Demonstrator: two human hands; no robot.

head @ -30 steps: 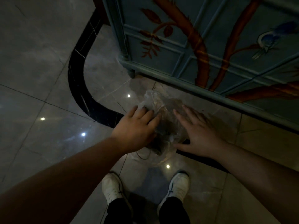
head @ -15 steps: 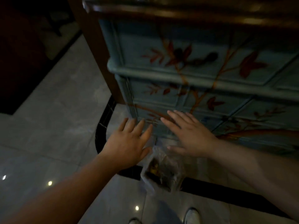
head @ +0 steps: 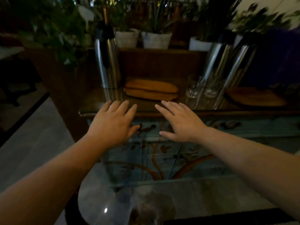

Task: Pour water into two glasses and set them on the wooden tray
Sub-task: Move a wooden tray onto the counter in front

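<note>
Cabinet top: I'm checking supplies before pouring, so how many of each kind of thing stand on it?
Steel flasks: 3
Wooden trays: 2, stacked
Wooden board: 1
Glasses: 2 that I can make out; blurred
Total: 8
Both hands are open and empty.

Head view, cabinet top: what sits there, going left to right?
Tall steel flask with black handle → stacked oblong wooden trays → clear drinking glasses → two more steel flasks → round wooden board.
</note>
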